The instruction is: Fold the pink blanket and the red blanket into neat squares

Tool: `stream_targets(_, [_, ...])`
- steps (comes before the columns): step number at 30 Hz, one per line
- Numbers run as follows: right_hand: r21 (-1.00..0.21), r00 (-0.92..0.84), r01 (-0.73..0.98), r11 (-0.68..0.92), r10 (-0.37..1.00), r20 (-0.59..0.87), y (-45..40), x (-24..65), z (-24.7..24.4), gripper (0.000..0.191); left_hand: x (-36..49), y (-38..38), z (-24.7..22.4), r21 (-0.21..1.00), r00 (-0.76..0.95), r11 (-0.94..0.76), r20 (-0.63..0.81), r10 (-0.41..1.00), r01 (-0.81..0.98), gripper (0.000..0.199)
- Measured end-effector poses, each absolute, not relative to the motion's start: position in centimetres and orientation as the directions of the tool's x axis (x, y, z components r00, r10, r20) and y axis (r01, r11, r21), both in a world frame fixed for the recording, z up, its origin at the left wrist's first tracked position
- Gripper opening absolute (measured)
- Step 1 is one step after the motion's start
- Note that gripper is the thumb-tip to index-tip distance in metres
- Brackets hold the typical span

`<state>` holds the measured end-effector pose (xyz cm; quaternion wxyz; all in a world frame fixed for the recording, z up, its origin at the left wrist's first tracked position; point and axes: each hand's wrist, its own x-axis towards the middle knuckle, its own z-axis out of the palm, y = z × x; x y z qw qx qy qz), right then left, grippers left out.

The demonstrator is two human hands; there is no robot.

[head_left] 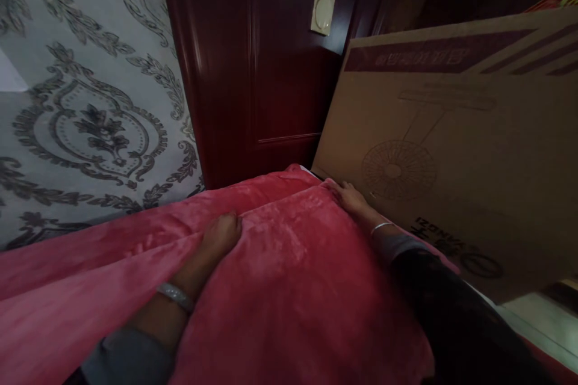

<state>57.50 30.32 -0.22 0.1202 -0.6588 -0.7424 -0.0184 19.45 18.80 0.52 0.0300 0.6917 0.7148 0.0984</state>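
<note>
A pink fleece blanket [289, 271] fills the lower middle of the view, lying in soft folds. My left hand [221, 236] sits on it with fingers curled into a fold, a silver bracelet [175, 296] on the wrist. Farther along, my right hand [350, 198] holds the blanket's upper edge, close to a cardboard box. A thin bangle [382, 228] circles that wrist. A grey sleeve [126, 358] covers my left forearm, and a dark sleeve [451, 313] covers my right.
A large cardboard box [451, 132] printed with a fan leans at the right, touching the blanket. Behind stands a dark red wooden door [257, 66] with a pale plate [322, 11]. Grey patterned wallpaper [90, 126] covers the left. A pale floor [537, 319] shows at lower right.
</note>
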Motion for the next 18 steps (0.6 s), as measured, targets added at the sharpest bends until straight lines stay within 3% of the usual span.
stream_targets(2, [0.003,-0.214,0.976,0.22,0.95,0.227,30.5,56.8,-0.2,0.046,19.5,18.7,0.7,0.18,-0.065,0.047,0.091,0.994,0.983,0.039])
stream_targets(5, [0.071,-0.243,0.97,0.234,0.954,0.174,31.8,55.5,-0.4,0.049,19.5,18.6,1.0,0.18,-0.088,0.071,0.09,0.992,0.981,0.04])
stream_targets(9, [0.035,-0.139,0.99,0.137,0.987,0.074,33.8,54.7,-1.4,0.052,19.3,18.6,1.1,0.168,-0.114,0.099,0.083,0.99,0.981,0.042])
stream_targets(18, [-0.065,-0.046,0.997,0.052,0.995,0.087,32.0,55.3,-1.3,0.054,18.6,19.7,0.0,0.101,-0.048,0.04,0.08,0.996,0.994,0.046])
